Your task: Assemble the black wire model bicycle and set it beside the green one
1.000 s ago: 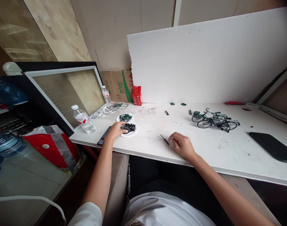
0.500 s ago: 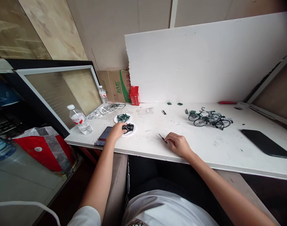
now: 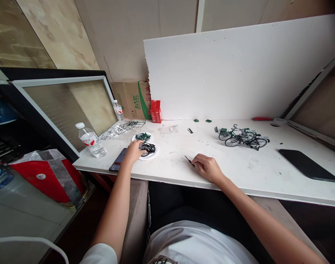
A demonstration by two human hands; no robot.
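Note:
My left hand (image 3: 133, 151) is at the left edge of a white paper plate (image 3: 154, 155) that bears black bicycle parts (image 3: 148, 148). Its fingers are apart beside the parts, with nothing seen between them. Just behind, a second plate holds green parts (image 3: 143, 136). My right hand (image 3: 207, 167) rests near the table's front edge, its fingers closed on a thin dark tool (image 3: 189, 161) that points left. Small model bicycles, one green (image 3: 225, 135) and one black (image 3: 246, 141), stand on the right side of the table.
A phone (image 3: 118, 160) lies left of the plates, beside a water bottle (image 3: 92, 141). Behind are part frames (image 3: 128, 126), a red box (image 3: 156, 111) and a carton (image 3: 133, 101). A large black phone (image 3: 307, 165) lies at the right.
My left hand has moved slightly left and up, off the black parts, and its fingers have opened. More of the black parts now shows. My right hand is nearly still.

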